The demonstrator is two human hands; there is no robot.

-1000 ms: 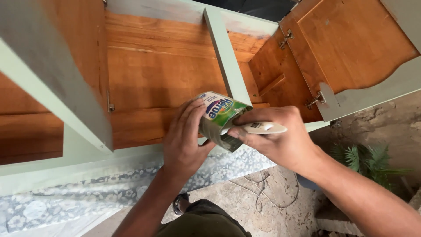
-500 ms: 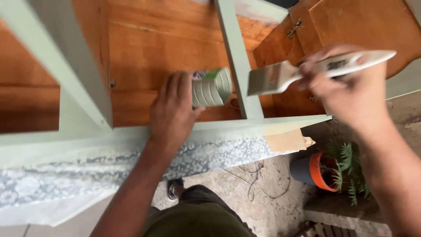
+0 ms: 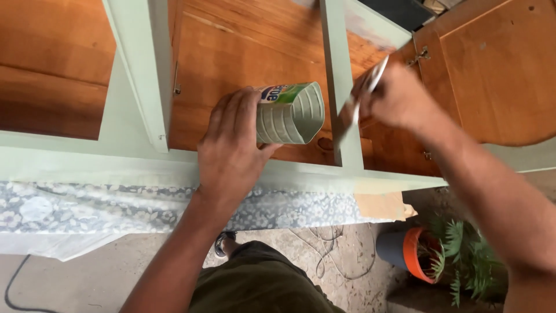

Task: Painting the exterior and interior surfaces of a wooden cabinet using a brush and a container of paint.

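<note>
Pale green paint is covering the cabinet frame (image 3: 145,87), while warm brown wood is showing inside it. The left hand (image 3: 231,153) is wrapping its fingers around a cut-open plastic container (image 3: 289,113), holding it on its side in front of the open compartment, just above the frame's lower rail. The right hand (image 3: 399,95) is gripping a paintbrush (image 3: 356,110) and pressing its bristles against the green upright post (image 3: 341,87) just beside the container. A patterned sheet (image 3: 116,203) is hanging along the front edge below the rail. A potted plant (image 3: 440,255) is standing on the floor (image 3: 116,278) at lower right.
</note>
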